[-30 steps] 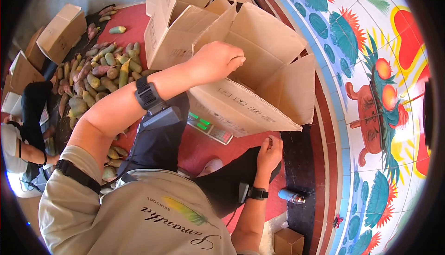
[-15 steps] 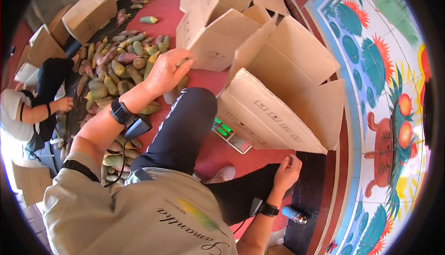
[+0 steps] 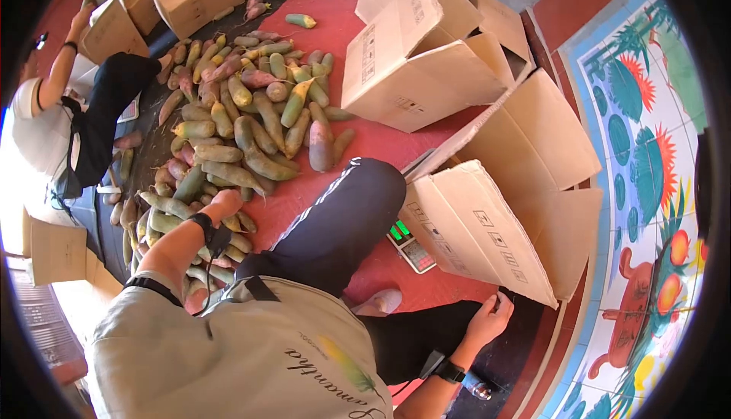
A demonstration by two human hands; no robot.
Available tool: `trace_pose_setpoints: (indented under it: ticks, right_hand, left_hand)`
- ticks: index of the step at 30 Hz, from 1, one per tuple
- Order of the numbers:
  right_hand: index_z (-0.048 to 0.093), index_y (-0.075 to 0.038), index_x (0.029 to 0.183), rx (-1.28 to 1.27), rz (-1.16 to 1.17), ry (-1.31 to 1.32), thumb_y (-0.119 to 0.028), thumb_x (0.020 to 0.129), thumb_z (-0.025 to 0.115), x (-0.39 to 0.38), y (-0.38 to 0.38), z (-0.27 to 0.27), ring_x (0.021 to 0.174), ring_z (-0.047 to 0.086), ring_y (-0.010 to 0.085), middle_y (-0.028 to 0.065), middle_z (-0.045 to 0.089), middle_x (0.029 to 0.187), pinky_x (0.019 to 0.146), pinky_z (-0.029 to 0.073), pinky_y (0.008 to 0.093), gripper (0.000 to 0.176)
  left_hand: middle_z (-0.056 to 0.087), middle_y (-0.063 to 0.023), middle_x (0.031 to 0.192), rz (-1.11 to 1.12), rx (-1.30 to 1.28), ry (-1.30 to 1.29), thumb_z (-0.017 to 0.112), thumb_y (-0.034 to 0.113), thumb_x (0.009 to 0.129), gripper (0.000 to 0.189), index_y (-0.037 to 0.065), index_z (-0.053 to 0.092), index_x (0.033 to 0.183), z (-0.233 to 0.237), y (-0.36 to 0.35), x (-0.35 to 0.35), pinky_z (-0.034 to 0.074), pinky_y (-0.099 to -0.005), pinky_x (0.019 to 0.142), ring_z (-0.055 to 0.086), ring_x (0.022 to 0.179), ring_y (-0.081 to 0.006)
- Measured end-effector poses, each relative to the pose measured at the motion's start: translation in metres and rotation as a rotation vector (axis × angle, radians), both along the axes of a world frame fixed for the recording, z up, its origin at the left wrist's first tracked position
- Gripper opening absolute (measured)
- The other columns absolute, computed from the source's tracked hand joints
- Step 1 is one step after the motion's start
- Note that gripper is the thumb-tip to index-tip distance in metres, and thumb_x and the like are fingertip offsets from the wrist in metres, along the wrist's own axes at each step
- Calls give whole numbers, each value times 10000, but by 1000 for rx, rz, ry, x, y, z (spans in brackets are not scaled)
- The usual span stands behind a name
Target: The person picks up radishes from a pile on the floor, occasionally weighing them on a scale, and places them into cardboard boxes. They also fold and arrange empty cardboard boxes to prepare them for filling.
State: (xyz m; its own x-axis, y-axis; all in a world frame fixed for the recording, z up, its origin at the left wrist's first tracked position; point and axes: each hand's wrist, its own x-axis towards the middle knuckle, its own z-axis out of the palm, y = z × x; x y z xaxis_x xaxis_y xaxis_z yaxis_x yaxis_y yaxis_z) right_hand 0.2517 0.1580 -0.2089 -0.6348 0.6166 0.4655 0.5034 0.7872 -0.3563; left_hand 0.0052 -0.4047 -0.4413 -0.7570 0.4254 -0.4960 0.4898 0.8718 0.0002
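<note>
The left hand [image 3: 226, 204] lies on the near edge of the vegetable pile [image 3: 251, 126], fingers curled out of sight, so I cannot tell if it grips. The right hand [image 3: 491, 318] touches the lower flap of the open box [image 3: 487, 229]; its grip is unclear too. The pile spreads wide over the floor [image 3: 365, 145], largely unpacked, I judge. The box shows no vegetables inside. It leans over the scale [image 3: 410, 245]. Other boxes [image 3: 426, 76] crowd behind; the bent knee [image 3: 343, 213] narrows the way between pile and box.
</note>
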Motion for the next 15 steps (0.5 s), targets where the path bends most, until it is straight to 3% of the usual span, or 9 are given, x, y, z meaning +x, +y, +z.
trace_pose_setpoints:
  ticks: [1,2,4,6,8,10,12,15]
  right_hand:
    - [581,11,941,14,11,-1,-55,816,531,-1,-1,0,747,576,257,131,565,917,578,457,317,150]
    - [581,11,941,15,24,-3,-55,816,531,-1,-2,0,747,576,257,131,565,917,578,457,317,150]
    - [581,12,937,13,6,-21,-55,819,529,0,-1,0,731,575,251,127,563,912,559,453,307,146]
    - [579,19,932,32,24,-24,-58,820,529,-1,-1,1,721,575,245,127,561,911,548,451,303,145]
    - [589,29,903,-62,-41,-10,-48,796,532,-3,-5,3,809,563,310,157,575,874,730,445,375,144]
    - [588,31,905,-34,-29,-22,-48,797,531,-1,-2,0,810,564,309,156,575,874,730,446,376,146]
    - [587,33,907,-10,-17,-33,-49,798,531,0,1,-1,811,565,307,155,576,875,730,447,376,148]
    - [585,32,910,16,-9,-45,-52,803,529,1,3,-3,813,568,304,155,577,877,727,451,374,147]
  left_hand:
    - [616,-156,965,161,25,-63,526,155,755,200,78,633,905,2,-6,7,498,-388,733,602,872,-320]
    - [616,-156,965,174,25,-65,526,155,755,200,78,633,905,4,-9,13,498,-388,733,602,872,-320]
    - [604,-160,1001,769,215,-150,561,213,756,268,111,602,1000,31,1,25,477,-387,795,580,934,-325]
    - [603,-171,978,821,222,-122,578,263,759,338,90,567,1048,51,4,27,460,-391,825,572,945,-334]
    - [604,-160,984,775,97,-22,577,266,759,327,92,573,1035,54,-3,22,451,-388,838,566,955,-328]
    - [594,-126,1017,771,70,-3,580,265,754,307,120,584,1025,57,-10,21,441,-386,843,549,991,-302]
    - [570,-118,1035,711,42,210,558,213,728,257,170,613,975,57,-22,24,435,-384,842,540,993,-292]
    - [542,-91,1074,711,-53,171,567,234,721,283,144,604,987,68,-40,28,365,-420,915,477,1072,-278]
